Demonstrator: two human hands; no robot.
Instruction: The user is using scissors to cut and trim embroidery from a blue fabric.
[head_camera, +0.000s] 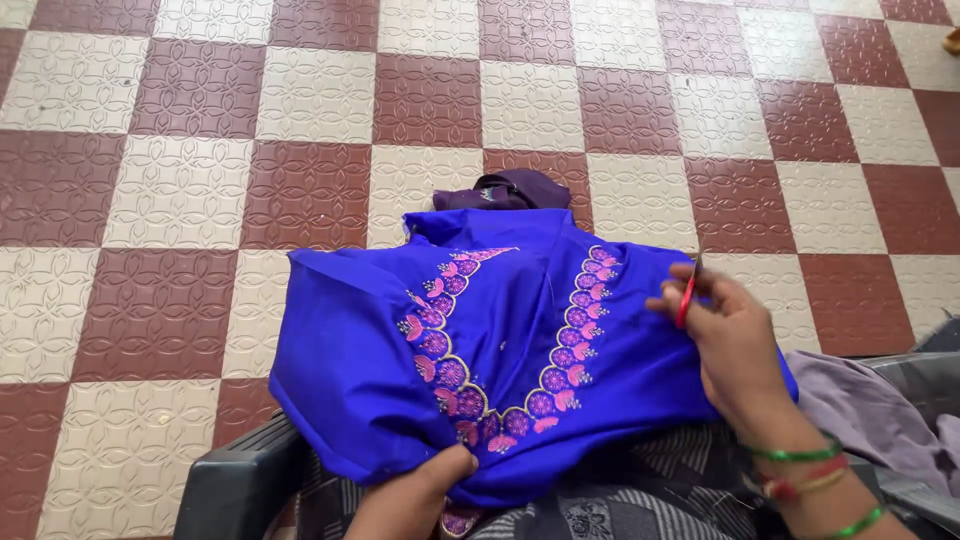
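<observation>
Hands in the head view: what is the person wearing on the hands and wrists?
The right hand has thin bangles on the wrist: green ones and red ones with gold. The left hand shows no ring or bangle in view. No sleeves are visible on either forearm.

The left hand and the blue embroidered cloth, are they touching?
Touching. The head view shows the left hand gripping the lower edge of the blue embroidered cloth, thumb pressed on it.

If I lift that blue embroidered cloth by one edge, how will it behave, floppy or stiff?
The blue embroidered cloth probably hangs floppy: it drapes and creases where the left hand pinches it. It looks thin, so likely light. Its slight sheen suggests it may slide. The right hand holds red-handled scissors against it.
</observation>
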